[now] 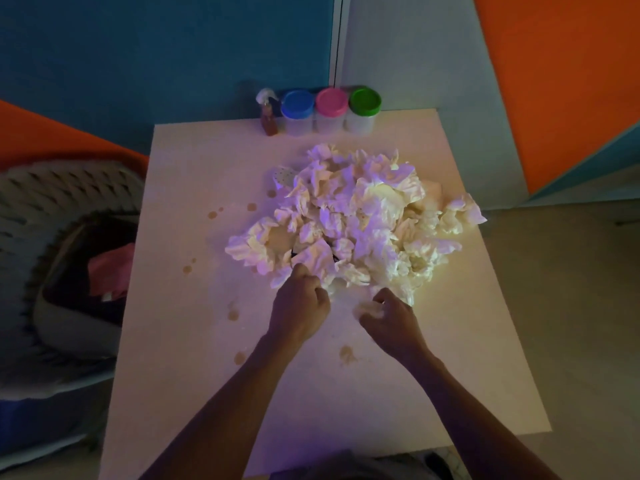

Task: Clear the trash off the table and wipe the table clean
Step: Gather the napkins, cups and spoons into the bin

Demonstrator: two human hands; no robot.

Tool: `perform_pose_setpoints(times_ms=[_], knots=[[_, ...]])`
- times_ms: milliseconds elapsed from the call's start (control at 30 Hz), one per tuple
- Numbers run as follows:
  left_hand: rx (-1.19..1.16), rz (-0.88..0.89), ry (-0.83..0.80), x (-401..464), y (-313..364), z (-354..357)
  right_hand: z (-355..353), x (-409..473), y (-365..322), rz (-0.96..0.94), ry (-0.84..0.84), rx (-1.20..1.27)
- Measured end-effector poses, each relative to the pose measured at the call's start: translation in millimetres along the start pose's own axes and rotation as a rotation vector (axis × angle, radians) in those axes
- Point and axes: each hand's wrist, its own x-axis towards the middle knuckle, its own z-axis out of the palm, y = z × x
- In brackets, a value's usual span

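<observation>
**Both hands at the near side of the paper heap**

The left hand (299,303) was curled at the near edge of the pile of crumpled tissues (349,220), its fingers pinching the paper there. The right hand (388,322) was just beside it, closed around a small wad of tissue (369,308). The pile lay in the middle of the surface (194,188) and reached to its right edge. Brown stains (232,315) were spread toward the left and near edges. The paper looked very light and soft, so it would probably compress easily; gathering from the outer edges inward seemed the best hold. A bin (69,258) stood beside the left edge.
</observation>
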Motion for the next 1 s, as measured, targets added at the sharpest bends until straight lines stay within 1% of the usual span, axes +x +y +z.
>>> perform_pose_setpoints(times_ms=[100, 167, 267, 333, 400, 467, 567, 700, 767, 833, 900, 1000], knots=[[0.064, 0.051, -0.021, 19, 5, 11, -11, -7, -2, -0.018, 0.04, 0.122], [0.168, 0.077, -0.054, 29, 4, 23, -21, -12, -2, -0.052, 0.036, 0.167], [0.306, 0.066, -0.108, 36, -9, 37, -26, -17, -1, -0.078, 0.026, 0.194], [0.365, 0.064, -0.145, 36, -13, 43, -30, -17, 1, -0.053, 0.032, 0.179], [0.391, 0.051, -0.146, 35, -15, 48, -31, -15, 1, 0.006, 0.036, 0.157], [0.38, 0.054, -0.141, 35, -13, 47, -29, -9, 1, 0.005, 0.032, 0.12], [0.297, 0.038, -0.161, 36, -6, 43, -24, 1, -6, 0.001, -0.002, 0.097], [0.174, 0.011, -0.102, 22, -2, 39, -22, 16, -26, 0.006, -0.046, 0.127], [0.176, 0.011, -0.085, 11, -2, 37, -23, 23, -36, 0.003, -0.076, 0.053], [0.17, -0.025, -0.072, 2, -3, 36, -21, 31, -39, -0.001, -0.101, -0.044], [0.147, -0.081, -0.059, -9, -2, 33, -19, 35, -39, -0.045, -0.107, -0.137], [0.108, -0.146, 0.002, -25, -1, 26, -8, 40, -33, -0.118, -0.132, -0.298]])
